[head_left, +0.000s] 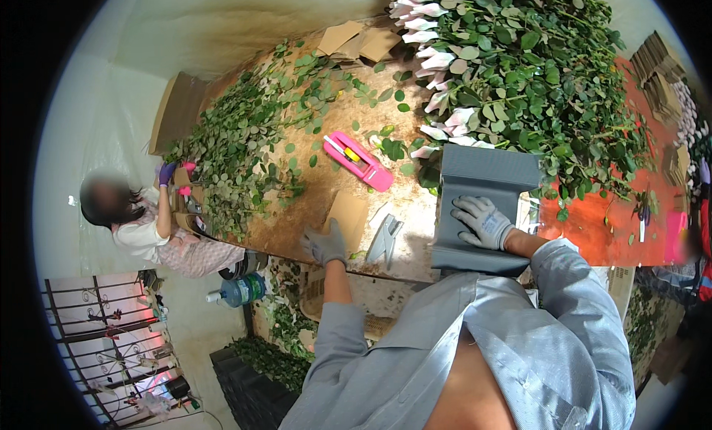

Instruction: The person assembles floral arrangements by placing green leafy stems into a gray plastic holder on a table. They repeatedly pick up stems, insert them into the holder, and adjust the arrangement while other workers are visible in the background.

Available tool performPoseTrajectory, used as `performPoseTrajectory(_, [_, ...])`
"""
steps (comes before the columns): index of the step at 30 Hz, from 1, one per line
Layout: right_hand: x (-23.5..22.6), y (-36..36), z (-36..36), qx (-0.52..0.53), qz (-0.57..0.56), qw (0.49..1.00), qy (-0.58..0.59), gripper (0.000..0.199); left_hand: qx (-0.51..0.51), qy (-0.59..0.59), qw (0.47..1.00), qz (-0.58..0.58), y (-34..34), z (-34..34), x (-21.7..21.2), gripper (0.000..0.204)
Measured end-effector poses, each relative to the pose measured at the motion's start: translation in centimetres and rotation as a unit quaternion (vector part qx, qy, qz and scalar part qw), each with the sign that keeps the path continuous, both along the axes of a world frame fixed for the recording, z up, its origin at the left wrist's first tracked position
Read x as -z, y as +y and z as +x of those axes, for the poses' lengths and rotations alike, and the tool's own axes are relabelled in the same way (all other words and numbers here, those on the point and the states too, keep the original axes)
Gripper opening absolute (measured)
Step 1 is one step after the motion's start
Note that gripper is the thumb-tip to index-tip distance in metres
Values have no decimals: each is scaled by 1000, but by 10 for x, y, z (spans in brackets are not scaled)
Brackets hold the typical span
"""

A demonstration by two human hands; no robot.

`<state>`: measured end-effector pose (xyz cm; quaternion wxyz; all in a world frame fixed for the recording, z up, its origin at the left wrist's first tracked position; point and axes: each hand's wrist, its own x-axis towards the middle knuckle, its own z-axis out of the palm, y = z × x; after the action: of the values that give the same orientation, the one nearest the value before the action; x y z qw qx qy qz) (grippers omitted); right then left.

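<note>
While the right hand (483, 222) lies palm-down, the left (325, 245) apparently touches cardboard (351, 213)

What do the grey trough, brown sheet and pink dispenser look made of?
Trough: probably plastic, maybe corrugated board; matte dark grey, with straight folds and flat panels.

Sheet: likely cardboard; dull, plain tan, flat with straight edges.

Dispenser: likely moulded plastic; uniform bright pink, smooth, rounded body.
</note>
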<state>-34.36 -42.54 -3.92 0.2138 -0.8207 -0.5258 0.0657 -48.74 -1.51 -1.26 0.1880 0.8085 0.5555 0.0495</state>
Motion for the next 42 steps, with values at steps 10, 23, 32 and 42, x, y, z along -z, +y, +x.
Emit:
performPoseTrajectory(10, [10, -3, 1, -10, 26, 1000, 1, 58, 302, 156, 939, 44, -3, 12, -27, 101])
performPoseTrajectory(23, [22, -8, 3, 3, 125, 992, 22, 61, 528, -172, 799, 230, -78, 40, -39, 83])
performPoseTrajectory(32, [60, -9, 3, 26, 195, 978, -61, 90, 773, -67, 630, 41, -151, 74, 44, 69])
performPoseTrajectory(42, [58, -4, 2, 85, 128, 985, -80, 73, 845, -6, 535, 7, -113, 124, 83, 58])
